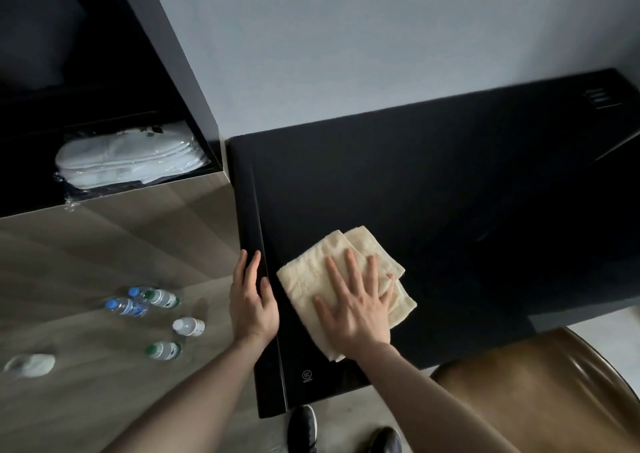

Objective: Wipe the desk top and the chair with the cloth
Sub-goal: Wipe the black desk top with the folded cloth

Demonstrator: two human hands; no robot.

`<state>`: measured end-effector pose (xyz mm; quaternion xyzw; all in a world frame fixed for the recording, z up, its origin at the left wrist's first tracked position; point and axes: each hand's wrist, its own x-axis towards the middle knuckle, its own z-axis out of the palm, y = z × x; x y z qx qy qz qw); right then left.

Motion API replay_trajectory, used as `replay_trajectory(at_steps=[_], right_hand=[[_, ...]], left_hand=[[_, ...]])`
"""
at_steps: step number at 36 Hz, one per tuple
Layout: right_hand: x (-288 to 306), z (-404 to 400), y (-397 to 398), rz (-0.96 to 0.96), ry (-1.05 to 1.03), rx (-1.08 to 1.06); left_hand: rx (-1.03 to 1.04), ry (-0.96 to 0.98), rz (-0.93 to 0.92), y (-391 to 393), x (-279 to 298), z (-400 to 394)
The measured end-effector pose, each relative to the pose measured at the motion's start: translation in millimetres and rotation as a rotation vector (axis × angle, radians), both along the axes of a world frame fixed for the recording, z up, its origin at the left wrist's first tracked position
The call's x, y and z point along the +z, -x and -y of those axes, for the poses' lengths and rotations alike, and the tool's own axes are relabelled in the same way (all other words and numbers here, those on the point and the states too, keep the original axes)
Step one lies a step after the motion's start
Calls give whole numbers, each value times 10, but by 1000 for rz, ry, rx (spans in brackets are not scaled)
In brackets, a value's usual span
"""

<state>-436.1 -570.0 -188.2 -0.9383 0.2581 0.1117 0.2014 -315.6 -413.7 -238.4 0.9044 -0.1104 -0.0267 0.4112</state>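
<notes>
Glossy black desk top (450, 182) under folded cream terry cloth (308, 276)

Right hand (356, 309) flat on cloth (311, 279), left hand (252, 300) at desk (450, 193) edge

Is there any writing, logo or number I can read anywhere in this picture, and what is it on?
"CCC": a small white round mark on the black desk top, near its front left corner.
Tiny line under that mark: too small to read.
Labels on the bottles on the floor: blurred, unreadable.
Dark print on the wrapped white slippers: unreadable.
Cloth: no text.
</notes>
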Motion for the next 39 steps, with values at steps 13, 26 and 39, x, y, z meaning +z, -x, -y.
replay_trajectory(at_steps=[13,26,39], right_hand=[[-8,905,202,-15,34,-406],[50,-390,-231,-82,-35,-302],[39,109,-33,17,-38,-376]], left_hand=[[-42,11,10,-5,-1,-33],[-8,54,-8,-29,7,-34],[-129,-364,41,-116,181,94]])
